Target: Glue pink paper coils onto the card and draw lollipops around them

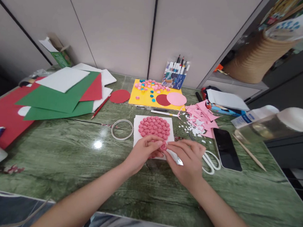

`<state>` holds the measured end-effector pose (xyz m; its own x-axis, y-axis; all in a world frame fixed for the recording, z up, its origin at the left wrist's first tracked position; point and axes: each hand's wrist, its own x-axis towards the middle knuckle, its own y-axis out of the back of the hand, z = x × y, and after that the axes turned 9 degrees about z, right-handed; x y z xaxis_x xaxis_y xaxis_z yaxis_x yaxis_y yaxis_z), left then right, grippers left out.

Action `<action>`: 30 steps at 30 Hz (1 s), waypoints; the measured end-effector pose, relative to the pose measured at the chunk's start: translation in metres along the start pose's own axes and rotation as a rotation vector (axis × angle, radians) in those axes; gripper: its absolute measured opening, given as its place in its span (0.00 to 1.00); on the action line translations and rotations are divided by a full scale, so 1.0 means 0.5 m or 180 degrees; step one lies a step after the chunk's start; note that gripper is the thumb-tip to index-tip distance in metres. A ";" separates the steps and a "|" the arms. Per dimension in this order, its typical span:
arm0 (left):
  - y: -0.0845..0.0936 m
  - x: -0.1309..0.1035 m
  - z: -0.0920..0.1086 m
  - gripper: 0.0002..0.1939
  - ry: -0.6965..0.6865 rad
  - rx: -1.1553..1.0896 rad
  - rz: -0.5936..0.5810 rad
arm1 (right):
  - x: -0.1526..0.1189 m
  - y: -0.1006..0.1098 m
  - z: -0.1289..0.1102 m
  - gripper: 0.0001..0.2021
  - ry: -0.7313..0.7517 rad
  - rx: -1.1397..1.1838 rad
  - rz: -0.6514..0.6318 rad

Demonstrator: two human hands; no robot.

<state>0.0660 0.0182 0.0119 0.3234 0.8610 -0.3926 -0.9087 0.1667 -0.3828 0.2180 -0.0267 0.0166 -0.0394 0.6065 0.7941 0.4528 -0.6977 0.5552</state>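
Between my fingertips is a small pink paper rosette [164, 146], just above the front edge of a white paper square [137, 121]. My left hand [143, 152] pinches it from the left with thumb and forefinger. From the other side, the fingertips of my right hand [188, 162] close on it too. A round cluster of similar pink rosettes [154, 127] covers much of the square, and my hands hide its front part. White-handled scissors [210, 163] lie beside my right hand, their blades mostly covered by it.
A tape roll [122, 129] lies left of the square. Behind are a yellow sheet [142, 100] with loose rosettes and a marker box [174, 75]. Pink paper scraps [200, 116], a phone [227, 149] and a clear bottle [275, 126] stand right. Coloured sheets [54, 96] pile up left.
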 end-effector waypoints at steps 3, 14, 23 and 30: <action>0.000 -0.001 -0.001 0.13 -0.0178 0.0200 -0.0010 | 0.000 -0.001 0.000 0.06 0.0052 -0.0054 0.0014; 0.003 -0.019 -0.003 0.12 -0.0982 0.1128 -0.0150 | 0.002 0.011 0.005 0.07 0.0303 0.0006 -0.0090; 0.039 -0.012 0.051 0.13 -0.2540 0.4148 0.0543 | 0.001 -0.003 0.028 0.04 -0.0159 0.0143 -0.0190; 0.041 -0.014 0.044 0.10 -0.2411 0.5729 0.0145 | -0.034 -0.045 0.045 0.05 0.0173 0.0173 -0.0633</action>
<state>0.0394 0.0263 0.0253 0.5796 0.7915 0.1938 -0.2367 -0.0641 0.9695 0.2285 -0.0128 -0.0148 -0.1801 0.7076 0.6832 0.4785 -0.5439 0.6894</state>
